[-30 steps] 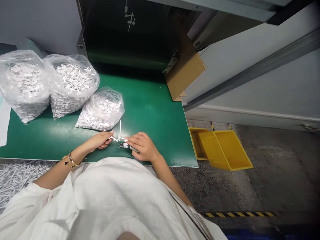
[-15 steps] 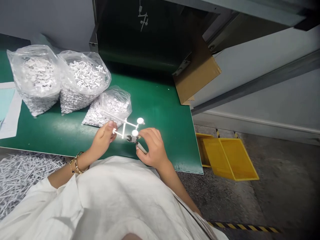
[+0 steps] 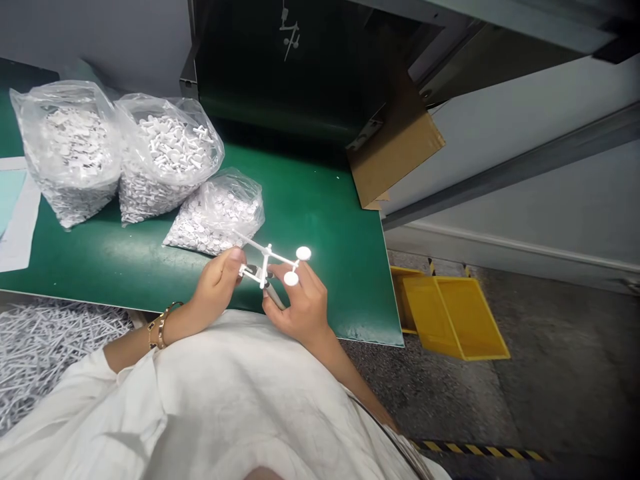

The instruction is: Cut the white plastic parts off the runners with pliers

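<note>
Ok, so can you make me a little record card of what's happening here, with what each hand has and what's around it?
Left hand: holds a white plastic sprue with round flat heads
Right hand: holds grey-handled side cutters, tips beside the sprue
Left wrist: gold bracelet
Nearest things: three clear plastic bags of white plastic parts
Work surface: green bench mat
Floor: heap of white plastic sprues, yellow plastic crate
</note>
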Demonstrator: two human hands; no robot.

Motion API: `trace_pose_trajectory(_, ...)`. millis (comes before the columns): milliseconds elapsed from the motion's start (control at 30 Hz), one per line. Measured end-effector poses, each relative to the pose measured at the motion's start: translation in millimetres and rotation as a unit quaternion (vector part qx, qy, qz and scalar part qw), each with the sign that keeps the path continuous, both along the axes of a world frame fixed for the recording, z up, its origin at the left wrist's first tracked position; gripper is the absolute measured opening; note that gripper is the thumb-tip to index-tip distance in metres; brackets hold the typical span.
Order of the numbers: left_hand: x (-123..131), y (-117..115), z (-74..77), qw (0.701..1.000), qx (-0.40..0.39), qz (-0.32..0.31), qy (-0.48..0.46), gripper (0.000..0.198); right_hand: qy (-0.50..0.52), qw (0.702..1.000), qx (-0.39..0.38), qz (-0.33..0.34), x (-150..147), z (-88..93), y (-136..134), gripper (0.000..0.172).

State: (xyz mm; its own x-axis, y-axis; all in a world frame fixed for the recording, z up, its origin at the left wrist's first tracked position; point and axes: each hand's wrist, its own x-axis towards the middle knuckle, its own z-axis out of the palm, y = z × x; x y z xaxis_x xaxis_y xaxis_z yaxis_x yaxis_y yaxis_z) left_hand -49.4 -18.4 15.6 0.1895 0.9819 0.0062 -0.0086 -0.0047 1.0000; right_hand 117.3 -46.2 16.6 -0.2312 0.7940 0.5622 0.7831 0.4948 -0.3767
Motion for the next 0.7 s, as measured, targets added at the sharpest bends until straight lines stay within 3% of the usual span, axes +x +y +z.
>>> trace_pose_trajectory(700, 7.8, -0.5, -1.7, 0.997, -0.046, 0.03, -0.056, 0.044, -0.002, 1.0, 0.003, -0.01, -0.7, -5.5, -2.9, 0.023)
